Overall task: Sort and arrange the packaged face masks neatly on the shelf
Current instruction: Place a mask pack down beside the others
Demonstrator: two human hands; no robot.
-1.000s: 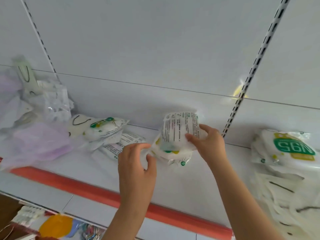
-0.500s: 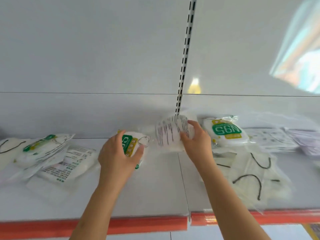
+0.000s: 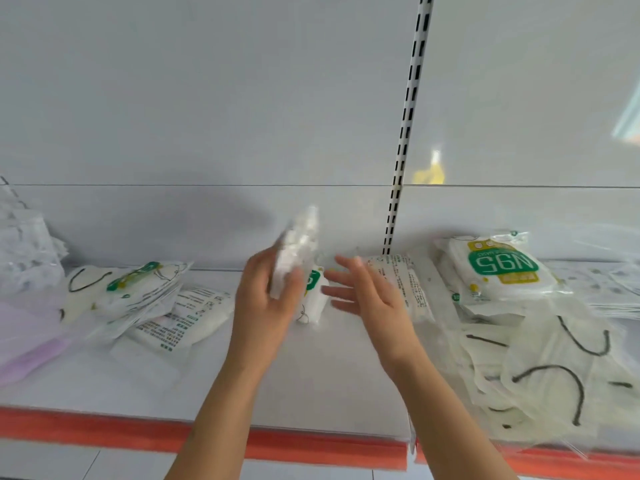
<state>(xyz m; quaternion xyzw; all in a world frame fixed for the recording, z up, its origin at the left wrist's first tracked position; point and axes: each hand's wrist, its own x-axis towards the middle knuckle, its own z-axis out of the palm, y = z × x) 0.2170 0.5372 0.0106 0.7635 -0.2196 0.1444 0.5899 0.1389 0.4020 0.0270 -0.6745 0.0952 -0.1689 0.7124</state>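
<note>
- Left hand (image 3: 273,306) clenched on a blurred mask packet (image 3: 298,252), lifted above the shelf (image 3: 311,393), left of the slotted upright (image 3: 401,168);
- Right hand (image 3: 367,299) released, fingers spread, beside that packet; holds nothing.

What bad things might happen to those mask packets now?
1. The left hand pinches a small bundle of mask packets tilted up in the air; the slippery bags might slide out and scatter.
2. On the right, loose masks with black ear loops hang over the shelf's orange edge, so a nudge from the open right hand or its arm may knock them off.
</note>
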